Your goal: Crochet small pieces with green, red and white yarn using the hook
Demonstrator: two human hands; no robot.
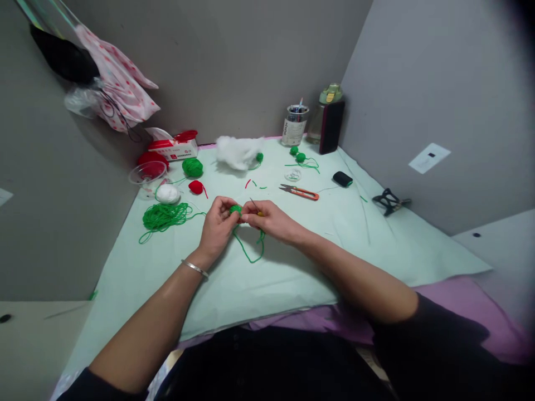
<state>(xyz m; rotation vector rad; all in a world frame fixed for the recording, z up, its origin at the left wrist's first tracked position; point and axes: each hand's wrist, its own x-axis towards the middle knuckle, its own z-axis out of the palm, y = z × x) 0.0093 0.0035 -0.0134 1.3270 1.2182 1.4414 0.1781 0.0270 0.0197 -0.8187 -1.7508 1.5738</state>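
Note:
Near the middle of the table my left hand (pixel 218 224) pinches a small green crocheted piece (pixel 235 209), partly covered by the fingers. My right hand (pixel 271 219) meets it from the other side, its fingers closed round a crochet hook (pixel 260 214) with a yellow handle and a thin metal shaft pointing up. Below both hands a loop of green yarn (pixel 252 262) hangs onto the cloth. To the left lies a loose heap of green yarn (pixel 165 216). Orange-handled thread snips (pixel 300 192) rest beyond my right hand.
White stuffing (pixel 238 152) lies at the back, with small green crocheted balls (pixel 300 157) to its right. A red piece (pixel 195 187), white ball (pixel 168 194), green ball (pixel 193 167) and plastic cup (pixel 148 177) stand left. A pen can (pixel 295 126), bottle (pixel 330 97) and phone (pixel 332 127) stand behind.

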